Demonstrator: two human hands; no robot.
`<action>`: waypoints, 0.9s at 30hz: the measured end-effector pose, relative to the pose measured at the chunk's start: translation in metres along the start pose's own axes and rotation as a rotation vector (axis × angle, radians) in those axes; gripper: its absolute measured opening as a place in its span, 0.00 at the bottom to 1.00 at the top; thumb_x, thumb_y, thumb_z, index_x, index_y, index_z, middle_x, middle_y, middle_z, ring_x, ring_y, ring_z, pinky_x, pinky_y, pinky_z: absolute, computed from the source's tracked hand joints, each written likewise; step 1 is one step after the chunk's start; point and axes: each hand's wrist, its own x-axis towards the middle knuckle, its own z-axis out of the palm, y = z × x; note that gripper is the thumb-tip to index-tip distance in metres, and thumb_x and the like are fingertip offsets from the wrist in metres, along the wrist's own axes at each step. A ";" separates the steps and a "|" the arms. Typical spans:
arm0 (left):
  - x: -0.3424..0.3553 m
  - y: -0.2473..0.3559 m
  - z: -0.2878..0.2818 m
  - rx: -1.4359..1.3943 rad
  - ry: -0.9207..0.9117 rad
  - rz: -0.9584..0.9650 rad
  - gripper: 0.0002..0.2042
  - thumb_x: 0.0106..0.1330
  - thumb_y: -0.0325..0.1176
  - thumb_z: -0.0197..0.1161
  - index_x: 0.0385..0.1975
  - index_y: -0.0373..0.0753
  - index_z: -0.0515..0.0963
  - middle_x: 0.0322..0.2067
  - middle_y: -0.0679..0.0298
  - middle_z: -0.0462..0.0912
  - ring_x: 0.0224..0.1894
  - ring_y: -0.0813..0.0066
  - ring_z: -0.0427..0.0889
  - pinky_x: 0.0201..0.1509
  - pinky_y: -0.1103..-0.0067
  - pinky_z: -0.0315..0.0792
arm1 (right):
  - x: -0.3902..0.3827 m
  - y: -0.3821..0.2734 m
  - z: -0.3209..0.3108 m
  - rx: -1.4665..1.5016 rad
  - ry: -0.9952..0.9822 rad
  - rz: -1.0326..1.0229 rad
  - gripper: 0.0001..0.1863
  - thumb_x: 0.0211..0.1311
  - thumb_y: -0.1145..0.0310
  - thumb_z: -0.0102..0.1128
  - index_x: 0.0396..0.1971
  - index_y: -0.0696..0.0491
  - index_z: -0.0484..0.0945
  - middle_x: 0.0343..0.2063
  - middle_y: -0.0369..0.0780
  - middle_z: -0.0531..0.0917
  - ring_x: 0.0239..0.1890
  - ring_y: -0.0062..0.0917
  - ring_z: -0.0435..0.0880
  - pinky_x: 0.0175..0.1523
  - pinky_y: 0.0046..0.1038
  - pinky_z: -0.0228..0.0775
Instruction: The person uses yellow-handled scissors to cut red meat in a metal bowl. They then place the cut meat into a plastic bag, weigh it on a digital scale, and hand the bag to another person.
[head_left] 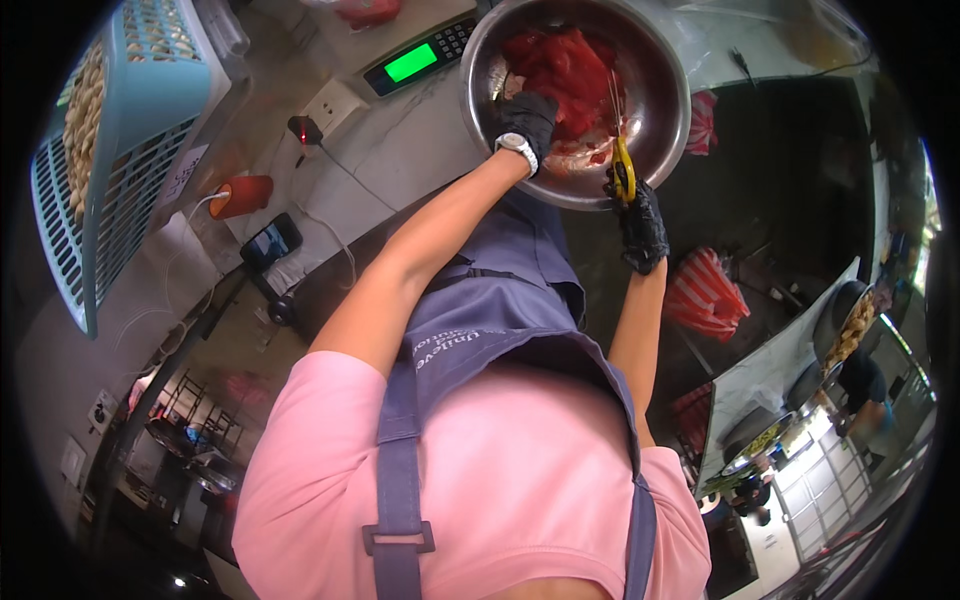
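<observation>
Left hand (525, 118) in at the raw red meat (568, 75), grip too hidden to call! That meat's in the steel bowl (660, 85), mostly one mass, few loose bits: looks early, plenty left to cut. Right hand (643, 225), grip wrapped round yellow-handled scissors (623, 168)! Pale tabletop (410, 125): blue basket (165, 100), green-lit scale (415, 62); rightward, striped bag (705, 293), cluttered kitchen.
</observation>
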 end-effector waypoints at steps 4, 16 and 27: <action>0.009 -0.006 0.018 0.117 0.097 0.034 0.10 0.54 0.30 0.46 0.34 0.45 0.72 0.26 0.58 0.77 0.32 0.60 0.77 0.42 0.66 0.69 | -0.007 0.007 0.009 0.023 0.021 -0.034 0.17 0.53 0.62 0.50 0.42 0.54 0.74 0.30 0.33 0.78 0.31 0.16 0.76 0.31 0.16 0.61; 0.047 -0.036 -0.002 -0.267 -0.138 0.094 0.10 0.48 0.35 0.56 0.28 0.40 0.75 0.28 0.51 0.77 0.33 0.53 0.76 0.39 0.66 0.69 | -0.005 0.010 -0.005 -0.068 0.049 -0.148 0.15 0.55 0.65 0.48 0.39 0.55 0.75 0.28 0.33 0.79 0.29 0.14 0.75 0.31 0.15 0.61; 0.014 -0.015 -0.025 0.027 -0.092 0.086 0.23 0.40 0.36 0.63 0.42 0.45 0.72 0.36 0.57 0.75 0.43 0.61 0.73 0.46 0.69 0.67 | 0.003 0.005 0.003 0.109 0.002 -0.141 0.15 0.54 0.65 0.50 0.41 0.56 0.75 0.29 0.32 0.78 0.30 0.15 0.75 0.34 0.15 0.63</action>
